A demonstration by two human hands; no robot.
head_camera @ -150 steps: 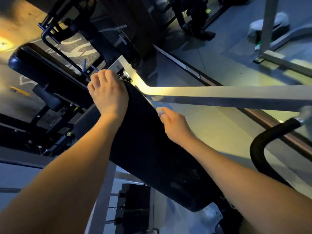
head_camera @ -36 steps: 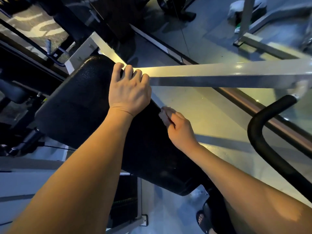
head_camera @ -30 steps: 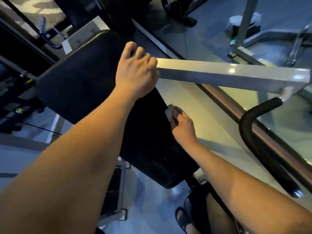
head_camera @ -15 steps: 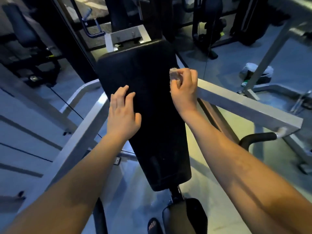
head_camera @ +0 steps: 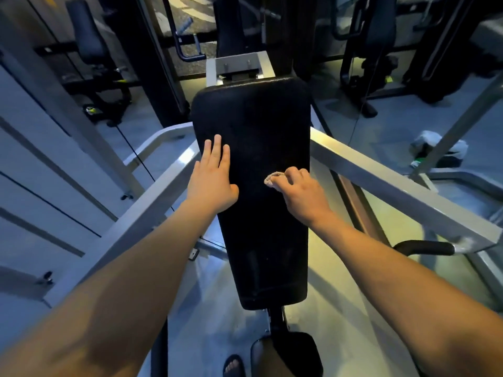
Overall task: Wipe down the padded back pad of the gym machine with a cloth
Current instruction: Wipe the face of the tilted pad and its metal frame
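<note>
Dim gym: grey floor (head_camera: 206,308), dark machines (head_camera: 367,36) behind, pale panelled wall (head_camera: 40,159) left.

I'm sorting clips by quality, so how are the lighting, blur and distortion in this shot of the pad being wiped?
Head view: dim mixed light, bluish at left, yellow-green at right; the back pad reads nearly featureless black; left hand, right hand and cloth are fairly sharp; wide-angle stretch enlarges the forearms near the bottom edge.

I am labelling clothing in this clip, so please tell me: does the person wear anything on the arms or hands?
Nothing shows. The left forearm and right forearm are bare to the picture's edge, with no sleeve. The left hand and right hand have no gloves, and no watch, bracelet or ring is visible.
</note>
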